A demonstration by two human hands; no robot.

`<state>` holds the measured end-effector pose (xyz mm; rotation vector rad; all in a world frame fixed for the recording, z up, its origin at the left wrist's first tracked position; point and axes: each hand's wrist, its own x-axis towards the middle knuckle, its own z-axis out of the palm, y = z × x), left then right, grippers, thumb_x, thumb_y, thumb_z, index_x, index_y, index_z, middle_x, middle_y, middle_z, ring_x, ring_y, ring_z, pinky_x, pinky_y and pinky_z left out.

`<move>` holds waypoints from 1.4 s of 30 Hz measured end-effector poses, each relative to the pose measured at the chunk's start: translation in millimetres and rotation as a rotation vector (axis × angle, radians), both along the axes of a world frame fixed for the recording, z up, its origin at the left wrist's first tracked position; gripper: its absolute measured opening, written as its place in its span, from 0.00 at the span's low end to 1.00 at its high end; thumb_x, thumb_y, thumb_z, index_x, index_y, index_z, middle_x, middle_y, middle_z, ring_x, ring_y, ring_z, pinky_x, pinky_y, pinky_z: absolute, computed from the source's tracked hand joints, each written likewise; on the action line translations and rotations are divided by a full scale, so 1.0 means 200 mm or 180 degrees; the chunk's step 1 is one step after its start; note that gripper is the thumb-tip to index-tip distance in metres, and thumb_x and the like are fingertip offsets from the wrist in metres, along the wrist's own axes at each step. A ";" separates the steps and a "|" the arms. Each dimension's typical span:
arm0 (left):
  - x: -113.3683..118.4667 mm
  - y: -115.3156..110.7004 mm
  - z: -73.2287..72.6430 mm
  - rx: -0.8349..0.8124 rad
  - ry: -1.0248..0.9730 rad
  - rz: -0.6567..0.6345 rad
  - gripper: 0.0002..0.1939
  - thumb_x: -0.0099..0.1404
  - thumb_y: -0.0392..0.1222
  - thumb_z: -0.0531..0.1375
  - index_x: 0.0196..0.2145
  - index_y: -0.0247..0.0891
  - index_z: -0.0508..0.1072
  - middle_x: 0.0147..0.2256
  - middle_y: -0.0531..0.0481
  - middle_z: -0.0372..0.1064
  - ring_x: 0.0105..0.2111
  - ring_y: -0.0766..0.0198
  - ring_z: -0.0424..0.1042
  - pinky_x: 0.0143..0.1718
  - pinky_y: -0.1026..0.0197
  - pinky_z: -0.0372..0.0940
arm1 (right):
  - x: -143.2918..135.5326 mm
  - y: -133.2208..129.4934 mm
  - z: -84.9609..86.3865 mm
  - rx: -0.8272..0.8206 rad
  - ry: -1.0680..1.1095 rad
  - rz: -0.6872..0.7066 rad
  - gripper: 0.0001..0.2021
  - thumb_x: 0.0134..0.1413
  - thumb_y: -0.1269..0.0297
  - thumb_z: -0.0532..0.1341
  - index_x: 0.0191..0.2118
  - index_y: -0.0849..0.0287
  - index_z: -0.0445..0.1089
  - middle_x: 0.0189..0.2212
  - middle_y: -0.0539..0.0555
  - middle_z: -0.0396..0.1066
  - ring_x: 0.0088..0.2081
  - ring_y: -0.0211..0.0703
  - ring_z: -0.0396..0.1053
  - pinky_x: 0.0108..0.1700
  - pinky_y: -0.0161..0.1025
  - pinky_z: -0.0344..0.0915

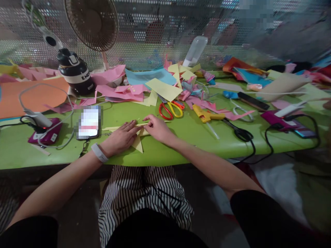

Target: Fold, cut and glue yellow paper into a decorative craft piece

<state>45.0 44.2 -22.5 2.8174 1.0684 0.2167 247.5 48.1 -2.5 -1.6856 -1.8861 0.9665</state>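
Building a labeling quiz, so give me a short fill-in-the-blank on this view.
1. The left hand and right hand are on ____ paper.
2. The white wristband is on the ____ arm.
3. In the picture, the glue gun lies to the ____ of the phone.
4. The tabletop is ____.

Missing words: yellow; left; right; green.

You are working in dim, flat light. Pale specks shine through the perforated panel [139, 51] behind the far edge of the bench [170, 153], and a soft sheen lies along the near edge, with deep shadow below it. Your left hand [121, 139] and right hand [159, 129] read fairly clearly, though fine detail is soft. The phone [88, 122] glows white under blocky pixels. Wide-angle distortion bows the near edge; beyond the far right corner, the background smears.
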 end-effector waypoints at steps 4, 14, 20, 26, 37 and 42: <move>-0.01 0.01 -0.01 0.0010 0.0080 -0.0114 0.26 0.76 0.40 0.43 0.67 0.31 0.59 0.69 0.33 0.52 0.71 0.48 0.47 0.69 0.43 0.50 | 0.00 0.01 -0.02 0.0177 -0.0096 0.0034 0.12 0.64 0.69 0.60 0.52 0.61 0.69 0.33 0.53 0.75 0.31 0.40 0.71 0.31 0.39 0.68; -0.01 -0.01 0.01 -0.0151 -0.0263 0.0074 0.22 0.74 0.41 0.47 0.61 0.27 0.62 0.67 0.27 0.55 0.69 0.48 0.53 0.69 0.42 0.54 | 0.00 0.02 -0.03 0.0258 -0.0193 0.0109 0.12 0.64 0.67 0.61 0.52 0.60 0.70 0.37 0.56 0.77 0.32 0.42 0.74 0.31 0.42 0.70; 0.00 -0.01 0.01 -0.0120 -0.0396 0.0068 0.21 0.74 0.42 0.47 0.61 0.30 0.60 0.66 0.28 0.57 0.68 0.48 0.56 0.68 0.40 0.55 | 0.01 0.03 -0.04 0.0318 -0.0188 0.0142 0.12 0.64 0.67 0.61 0.51 0.58 0.71 0.36 0.55 0.78 0.32 0.43 0.74 0.31 0.42 0.70; 0.00 -0.01 0.02 -0.0171 -0.0326 0.0109 0.21 0.74 0.42 0.47 0.59 0.28 0.61 0.66 0.26 0.56 0.69 0.48 0.55 0.69 0.42 0.55 | 0.02 0.03 -0.05 0.0396 -0.0164 0.0212 0.11 0.63 0.66 0.62 0.50 0.58 0.72 0.35 0.54 0.78 0.33 0.43 0.74 0.32 0.41 0.69; -0.01 -0.01 0.04 -0.0173 -0.0191 -0.0049 0.20 0.74 0.39 0.47 0.59 0.30 0.65 0.68 0.30 0.55 0.70 0.50 0.51 0.69 0.42 0.53 | 0.01 0.02 -0.02 0.0356 -0.0347 0.0225 0.12 0.64 0.66 0.61 0.52 0.59 0.71 0.36 0.55 0.78 0.33 0.44 0.74 0.33 0.41 0.68; -0.01 -0.01 0.04 -0.0211 -0.0182 -0.0048 0.21 0.74 0.39 0.47 0.60 0.31 0.67 0.68 0.32 0.54 0.70 0.50 0.51 0.68 0.40 0.53 | 0.02 0.02 -0.02 0.0489 -0.0464 0.0284 0.11 0.65 0.64 0.60 0.49 0.59 0.73 0.36 0.55 0.79 0.34 0.45 0.74 0.35 0.42 0.69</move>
